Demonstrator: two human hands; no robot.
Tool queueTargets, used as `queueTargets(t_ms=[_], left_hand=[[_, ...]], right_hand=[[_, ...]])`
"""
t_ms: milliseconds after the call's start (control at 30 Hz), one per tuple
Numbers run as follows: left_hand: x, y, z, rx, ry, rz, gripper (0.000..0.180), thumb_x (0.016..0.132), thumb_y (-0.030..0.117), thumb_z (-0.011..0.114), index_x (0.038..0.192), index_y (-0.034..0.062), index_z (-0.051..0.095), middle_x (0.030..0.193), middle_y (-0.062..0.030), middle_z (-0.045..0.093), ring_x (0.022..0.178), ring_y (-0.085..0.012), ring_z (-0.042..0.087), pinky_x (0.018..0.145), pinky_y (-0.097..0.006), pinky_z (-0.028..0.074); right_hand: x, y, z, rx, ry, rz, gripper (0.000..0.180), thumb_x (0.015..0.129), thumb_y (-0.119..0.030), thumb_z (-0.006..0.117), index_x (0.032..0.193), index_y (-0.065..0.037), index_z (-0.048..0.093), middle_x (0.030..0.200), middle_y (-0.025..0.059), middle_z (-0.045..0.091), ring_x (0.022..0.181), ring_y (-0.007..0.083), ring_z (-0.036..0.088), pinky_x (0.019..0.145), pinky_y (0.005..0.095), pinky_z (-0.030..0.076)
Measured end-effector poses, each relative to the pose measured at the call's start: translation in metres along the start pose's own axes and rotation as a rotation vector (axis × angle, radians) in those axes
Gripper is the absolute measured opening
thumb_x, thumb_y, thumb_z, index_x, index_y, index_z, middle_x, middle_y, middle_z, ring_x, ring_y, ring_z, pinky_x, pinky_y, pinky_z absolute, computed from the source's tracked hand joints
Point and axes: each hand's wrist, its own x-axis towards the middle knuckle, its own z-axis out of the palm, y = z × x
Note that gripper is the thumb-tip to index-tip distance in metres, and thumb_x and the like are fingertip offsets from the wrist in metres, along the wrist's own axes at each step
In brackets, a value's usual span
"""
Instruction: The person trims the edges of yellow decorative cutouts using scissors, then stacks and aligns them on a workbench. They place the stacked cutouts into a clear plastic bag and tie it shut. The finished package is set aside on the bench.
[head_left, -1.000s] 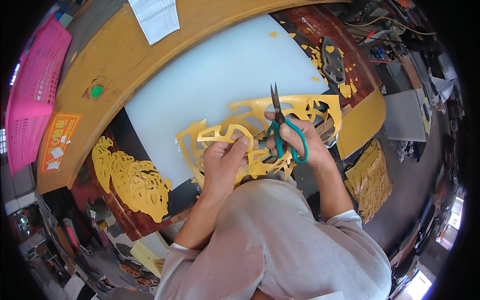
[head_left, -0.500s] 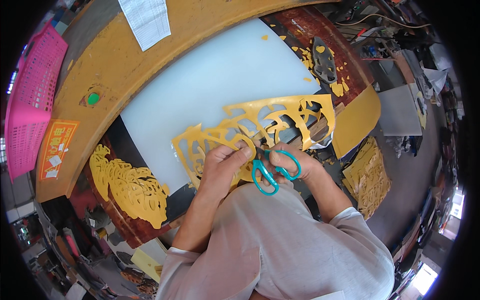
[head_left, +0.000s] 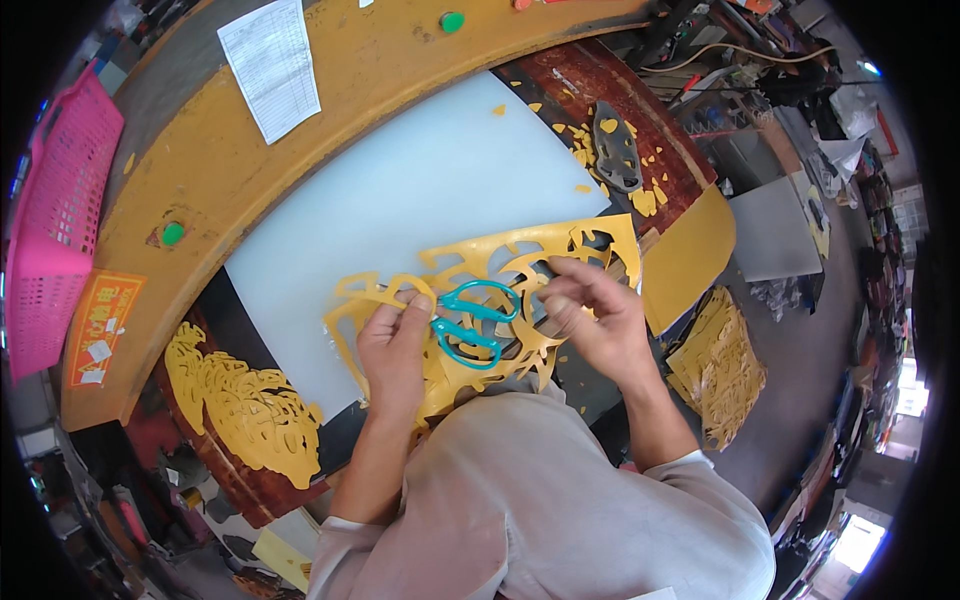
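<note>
Nearest: grey garment (head_left: 560, 490), bottom centre. Left hand (head_left: 392, 345), left of centre: grip closed, thumb and fingers pinching a narrow yellow cut-out piece (head_left: 408, 284). Teal-handled scissors (head_left: 468, 333) mid-frame, just right of the left hand, handle loops pointing right. Blades hidden; can't tell if the left fingers also hold them. Right hand (head_left: 610, 325), right of centre: grip part-open, thumb and fingers apart, nothing visible in it, near the scissors. Can't tell if its fingertips touch yellow material.

Perforated yellow sheet (head_left: 535, 234) spans mid-frame under both hands, overlapping the white board (head_left: 380, 190). Pile of yellow cut-outs (head_left: 250, 410) lower left; stack of cut yellow sheets (head_left: 717, 370) right.

Farther: dark grey oval plate (head_left: 615, 150) with yellow scraps (head_left: 643, 203) on the reddish-brown worktop (head_left: 690, 165), upper right. Yellow-orange beam (head_left: 200, 170) and pink basket (head_left: 60, 220), upper left.
</note>
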Motion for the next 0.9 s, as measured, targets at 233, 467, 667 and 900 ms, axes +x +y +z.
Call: queueTargets(t_ms=[233, 467, 667, 900], left_hand=[[-0.009, -0.011, 0.024, -0.054, -0.037, 0.031, 0.014, 0.105, 0.009, 0.069, 0.109, -0.0027, 0.074, 0.109, -0.0067, 0.074, 0.094, -0.0119, 0.066, 0.087, -0.027, 0.052], [-0.013, 0.003, 0.015, 0.62, -0.036, 0.846, 0.022, 0.091, 0.003, 0.08, 0.113, 0.0013, 0.078, 0.139, -0.019, 0.063, 0.118, -0.0279, 0.062, 0.098, -0.04, 0.054], [-0.007, 0.003, 0.016, 0.824, -0.167, 1.368, 0.025, 0.081, 0.005, 0.084, 0.104, 0.0137, 0.081, 0.134, -0.0136, 0.064, 0.127, -0.036, 0.056, 0.101, -0.046, 0.055], [-0.021, -0.024, 0.013, 0.889, -0.144, 1.042, 0.025, 0.085, 0.009, 0.082, 0.11, 0.0107, 0.079, 0.134, -0.0152, 0.063, 0.125, -0.0355, 0.057, 0.1, -0.044, 0.053]], right_hand=[[0.006, -0.028, 0.038, -0.865, -0.247, -0.331, 0.061, 0.086, -0.018, 0.08, 0.141, -0.001, 0.062, 0.105, 0.0183, 0.074, 0.098, 0.0398, 0.071, 0.087, 0.0462, 0.057], [0.022, 0.016, 0.027, -0.107, -0.235, 0.286, 0.062, 0.088, -0.032, 0.083, 0.135, 0.002, 0.061, 0.086, 0.0104, 0.071, 0.074, 0.0259, 0.069, 0.069, 0.0399, 0.056], [0.022, 0.017, 0.013, 0.601, -0.252, 0.507, 0.059, 0.082, -0.03, 0.087, 0.126, 0.0, 0.061, 0.087, 0.0079, 0.068, 0.076, 0.0168, 0.066, 0.067, 0.0294, 0.051], [0.026, 0.018, 0.018, 0.48, -0.253, 0.528, 0.052, 0.077, -0.01, 0.078, 0.124, 0.0, 0.06, 0.09, 0.0074, 0.067, 0.075, 0.016, 0.065, 0.069, 0.0296, 0.052]])
